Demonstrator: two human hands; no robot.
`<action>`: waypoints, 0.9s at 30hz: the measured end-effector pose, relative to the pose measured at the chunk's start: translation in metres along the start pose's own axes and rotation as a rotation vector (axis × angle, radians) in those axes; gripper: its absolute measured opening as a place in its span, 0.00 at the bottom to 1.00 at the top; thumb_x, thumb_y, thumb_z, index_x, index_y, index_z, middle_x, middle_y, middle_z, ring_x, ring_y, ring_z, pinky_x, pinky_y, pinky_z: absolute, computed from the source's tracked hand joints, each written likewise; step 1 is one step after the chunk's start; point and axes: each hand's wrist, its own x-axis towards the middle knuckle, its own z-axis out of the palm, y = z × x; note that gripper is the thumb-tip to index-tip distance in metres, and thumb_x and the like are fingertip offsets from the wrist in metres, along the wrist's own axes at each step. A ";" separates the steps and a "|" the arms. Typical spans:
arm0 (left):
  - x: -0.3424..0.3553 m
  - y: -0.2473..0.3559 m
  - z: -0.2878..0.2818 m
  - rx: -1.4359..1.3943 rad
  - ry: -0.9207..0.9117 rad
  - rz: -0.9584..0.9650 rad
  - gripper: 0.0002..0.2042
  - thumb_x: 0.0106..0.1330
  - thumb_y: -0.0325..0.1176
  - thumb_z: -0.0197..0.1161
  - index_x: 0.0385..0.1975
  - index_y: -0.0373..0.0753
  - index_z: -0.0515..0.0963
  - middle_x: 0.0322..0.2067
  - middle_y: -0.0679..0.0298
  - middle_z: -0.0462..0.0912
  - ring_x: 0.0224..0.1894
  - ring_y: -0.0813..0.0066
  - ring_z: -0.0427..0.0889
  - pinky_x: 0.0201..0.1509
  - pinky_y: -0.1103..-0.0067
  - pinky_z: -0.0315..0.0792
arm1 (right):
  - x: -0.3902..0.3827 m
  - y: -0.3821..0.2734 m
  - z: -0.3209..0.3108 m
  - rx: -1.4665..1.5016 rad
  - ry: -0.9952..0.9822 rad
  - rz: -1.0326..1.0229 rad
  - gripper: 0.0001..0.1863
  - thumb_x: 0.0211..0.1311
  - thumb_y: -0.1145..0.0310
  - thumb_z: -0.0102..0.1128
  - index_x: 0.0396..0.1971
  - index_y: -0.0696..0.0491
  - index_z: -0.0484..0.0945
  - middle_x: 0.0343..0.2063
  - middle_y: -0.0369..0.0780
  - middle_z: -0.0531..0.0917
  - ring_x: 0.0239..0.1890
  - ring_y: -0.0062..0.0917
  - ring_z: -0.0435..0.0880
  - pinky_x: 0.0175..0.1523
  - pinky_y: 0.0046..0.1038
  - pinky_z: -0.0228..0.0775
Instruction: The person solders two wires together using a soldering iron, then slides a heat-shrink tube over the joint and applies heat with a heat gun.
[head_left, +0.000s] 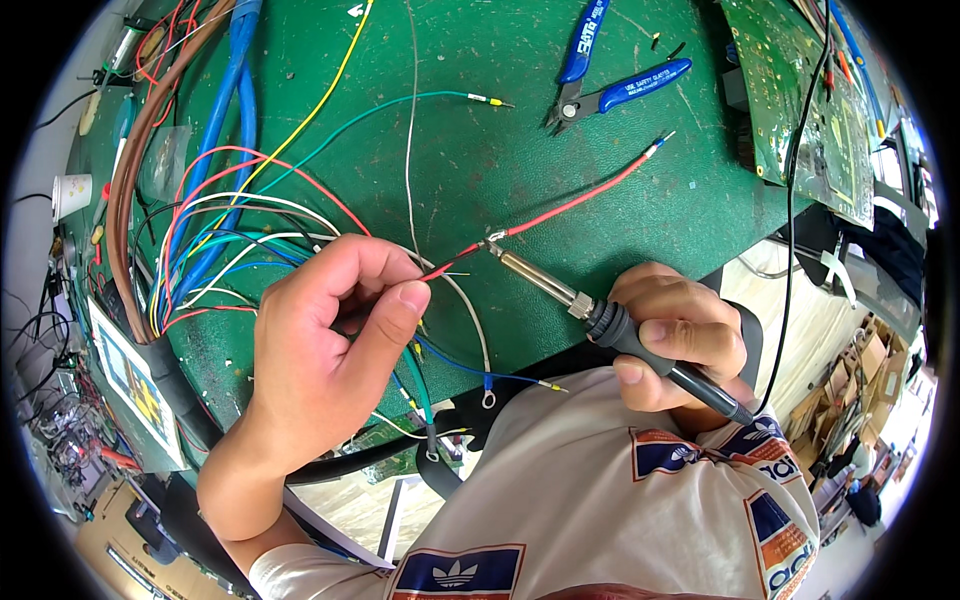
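My left hand (345, 320) pinches a red wire (575, 203) between thumb and forefinger, just left of a bare, silvery joint (492, 238). A dark stretch lies on the wire between my fingertips and that joint. Past the joint the wire runs up and right to a blue-and-white ferrule end. In my right hand (680, 335) is a soldering iron (540, 278) with a dark handle and metal barrel. Its tip meets the joint, or lies right by it. A thin grey-white wire (412, 150) passes behind the joint and my left fingertips.
Blue-handled cutters (610, 85) lie open on the green mat (530, 150). Thick blue cables (225, 110), a brown cable (125, 200) and several loose coloured wires crowd the left. A circuit board (800, 120) stands at far right. The iron's black cord (793, 200) hangs beside it.
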 end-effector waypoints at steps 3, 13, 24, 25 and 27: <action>0.000 0.000 0.000 -0.003 0.002 -0.005 0.04 0.67 0.25 0.64 0.35 0.32 0.77 0.22 0.71 0.75 0.25 0.90 0.67 0.27 0.88 0.62 | 0.000 0.000 0.000 0.004 0.005 0.002 0.22 0.48 0.80 0.73 0.42 0.61 0.72 0.30 0.49 0.79 0.26 0.39 0.81 0.31 0.39 0.77; 0.000 0.000 0.000 -0.017 0.014 -0.018 0.04 0.68 0.26 0.64 0.35 0.33 0.77 0.21 0.74 0.71 0.24 0.91 0.63 0.26 0.89 0.59 | -0.002 0.001 -0.001 0.008 0.024 -0.003 0.22 0.48 0.80 0.73 0.43 0.61 0.72 0.31 0.49 0.79 0.26 0.40 0.82 0.32 0.39 0.77; 0.000 0.000 -0.001 -0.024 0.005 -0.031 0.04 0.68 0.26 0.63 0.35 0.33 0.77 0.21 0.74 0.71 0.24 0.91 0.63 0.26 0.89 0.58 | -0.009 0.002 0.000 0.047 0.084 -0.014 0.20 0.52 0.78 0.71 0.42 0.62 0.71 0.30 0.50 0.78 0.26 0.40 0.81 0.32 0.42 0.76; 0.001 0.001 -0.001 -0.029 0.003 -0.034 0.04 0.68 0.26 0.63 0.35 0.33 0.77 0.21 0.74 0.71 0.24 0.91 0.63 0.26 0.89 0.58 | -0.010 0.003 0.000 0.048 0.092 -0.017 0.20 0.52 0.78 0.71 0.42 0.62 0.70 0.30 0.50 0.78 0.26 0.40 0.81 0.32 0.41 0.76; 0.000 0.001 -0.002 -0.028 0.000 -0.044 0.03 0.68 0.25 0.63 0.35 0.33 0.76 0.21 0.74 0.72 0.24 0.91 0.64 0.26 0.89 0.58 | -0.009 0.004 0.002 0.056 0.101 -0.029 0.20 0.52 0.78 0.71 0.41 0.62 0.70 0.30 0.50 0.78 0.26 0.40 0.80 0.32 0.41 0.76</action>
